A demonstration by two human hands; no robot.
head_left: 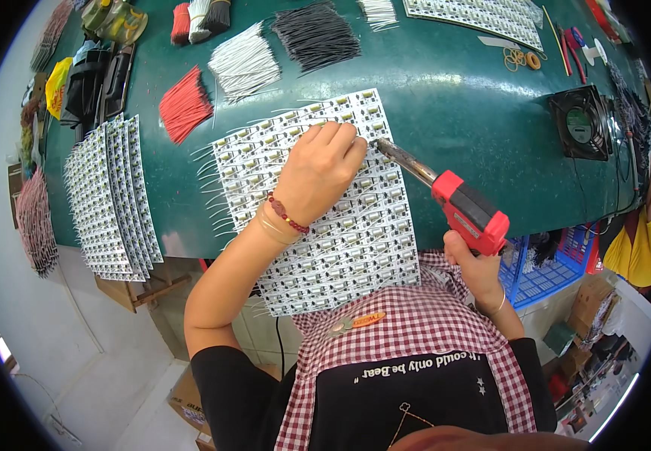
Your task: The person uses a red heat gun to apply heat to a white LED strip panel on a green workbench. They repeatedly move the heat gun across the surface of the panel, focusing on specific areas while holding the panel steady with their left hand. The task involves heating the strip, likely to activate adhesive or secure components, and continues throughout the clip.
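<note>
While the left hand (318, 171) lies knuckles-up on the white circuit-board panel (318, 218), its fingers (340, 139) are curled and pinch something small at the panel's far right part; what they pinch is too small to tell. The panel rests on the green surface (446, 98), its near edge overhanging toward the person. The right hand (476, 263), nearer the person and off the panel's right edge, is clenched round the grip of a red soldering gun (468, 210). The gun's long axis runs from near right to far left, and its metal tip (385, 148) sits just right of the left fingertips, almost touching them. Bundles of red wires (185, 109) and white wires (244, 69) lie well apart, far left.
</note>
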